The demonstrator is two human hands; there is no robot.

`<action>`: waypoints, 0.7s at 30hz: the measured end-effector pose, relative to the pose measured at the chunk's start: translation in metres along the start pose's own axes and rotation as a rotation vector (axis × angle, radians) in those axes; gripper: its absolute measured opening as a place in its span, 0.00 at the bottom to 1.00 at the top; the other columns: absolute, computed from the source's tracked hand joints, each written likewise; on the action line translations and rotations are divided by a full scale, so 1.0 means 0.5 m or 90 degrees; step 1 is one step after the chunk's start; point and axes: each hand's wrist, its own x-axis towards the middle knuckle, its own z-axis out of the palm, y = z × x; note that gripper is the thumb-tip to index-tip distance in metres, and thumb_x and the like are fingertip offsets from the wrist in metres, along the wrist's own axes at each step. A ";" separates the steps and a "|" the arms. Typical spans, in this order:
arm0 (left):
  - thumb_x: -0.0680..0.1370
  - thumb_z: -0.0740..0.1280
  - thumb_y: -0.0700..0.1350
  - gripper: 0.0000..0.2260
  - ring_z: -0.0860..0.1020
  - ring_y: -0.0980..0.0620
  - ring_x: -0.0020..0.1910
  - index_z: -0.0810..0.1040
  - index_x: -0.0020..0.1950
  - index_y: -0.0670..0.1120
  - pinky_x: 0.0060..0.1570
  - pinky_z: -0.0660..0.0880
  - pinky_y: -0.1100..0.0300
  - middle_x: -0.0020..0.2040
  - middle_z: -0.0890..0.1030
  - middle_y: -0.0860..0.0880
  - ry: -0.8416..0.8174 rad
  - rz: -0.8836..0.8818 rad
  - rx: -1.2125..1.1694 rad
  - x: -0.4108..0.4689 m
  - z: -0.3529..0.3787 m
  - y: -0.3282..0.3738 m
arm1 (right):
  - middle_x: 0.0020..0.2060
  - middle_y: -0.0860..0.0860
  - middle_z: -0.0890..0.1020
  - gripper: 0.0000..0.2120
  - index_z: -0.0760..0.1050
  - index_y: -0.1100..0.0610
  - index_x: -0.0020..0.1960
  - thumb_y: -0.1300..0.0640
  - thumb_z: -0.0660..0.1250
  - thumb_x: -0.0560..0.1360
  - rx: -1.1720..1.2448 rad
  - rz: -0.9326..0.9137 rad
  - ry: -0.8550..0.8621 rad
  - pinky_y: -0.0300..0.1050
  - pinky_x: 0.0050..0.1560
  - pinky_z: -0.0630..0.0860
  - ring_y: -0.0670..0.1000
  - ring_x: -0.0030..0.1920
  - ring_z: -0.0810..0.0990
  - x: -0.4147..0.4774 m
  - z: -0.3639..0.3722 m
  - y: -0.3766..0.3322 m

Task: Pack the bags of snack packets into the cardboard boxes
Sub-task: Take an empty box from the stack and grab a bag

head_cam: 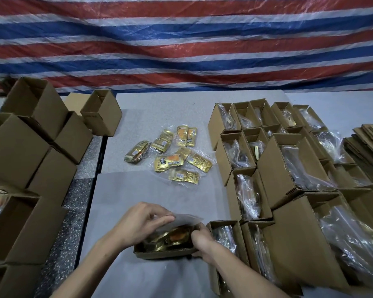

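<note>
Snack packets in a clear bag (177, 230) go into an open cardboard box (163, 252) at the table's near edge. The left hand (140, 222) pinches the bag's top to feed it down, while the right hand (199, 237) grips the box end, seemingly to steady it. More loose bags (170, 154) wait mid-table; filled boxes (267, 160) line the right side.

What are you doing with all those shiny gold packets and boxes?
A person is packing. Both hands, the left hand and the right hand, are tucking a clear bag of gold packets into an open cardboard box on the table. More bags of packets lie waiting further back. Filled boxes stand to the right, empty boxes to the left.
</note>
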 end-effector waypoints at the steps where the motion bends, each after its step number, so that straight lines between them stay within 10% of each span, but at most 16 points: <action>1: 0.78 0.68 0.57 0.09 0.81 0.64 0.47 0.86 0.49 0.55 0.49 0.77 0.60 0.46 0.83 0.68 -0.009 -0.014 0.002 0.002 0.003 -0.003 | 0.52 0.55 0.83 0.19 0.70 0.48 0.61 0.60 0.52 0.74 0.001 -0.001 0.001 0.45 0.40 0.76 0.59 0.52 0.83 0.000 0.000 0.000; 9: 0.81 0.64 0.55 0.09 0.76 0.65 0.42 0.83 0.54 0.59 0.47 0.73 0.63 0.43 0.81 0.70 -0.102 -0.093 0.089 0.013 0.026 -0.034 | 0.52 0.58 0.82 0.19 0.72 0.49 0.57 0.61 0.52 0.71 0.034 -0.011 0.007 0.54 0.42 0.80 0.63 0.52 0.83 0.010 0.004 0.004; 13: 0.82 0.63 0.52 0.11 0.75 0.62 0.36 0.79 0.41 0.61 0.46 0.74 0.57 0.34 0.78 0.66 -0.141 -0.117 0.057 0.013 0.034 -0.045 | 0.52 0.58 0.82 0.20 0.72 0.48 0.57 0.60 0.51 0.70 0.028 -0.019 -0.002 0.54 0.43 0.80 0.62 0.53 0.82 0.012 0.006 0.005; 21: 0.82 0.63 0.53 0.10 0.79 0.54 0.44 0.80 0.45 0.53 0.48 0.76 0.53 0.41 0.83 0.56 -0.139 -0.128 0.083 0.030 0.054 -0.060 | 0.53 0.51 0.79 0.22 0.70 0.48 0.61 0.65 0.53 0.73 -0.019 -0.032 0.015 0.52 0.62 0.77 0.55 0.57 0.77 0.028 0.005 0.015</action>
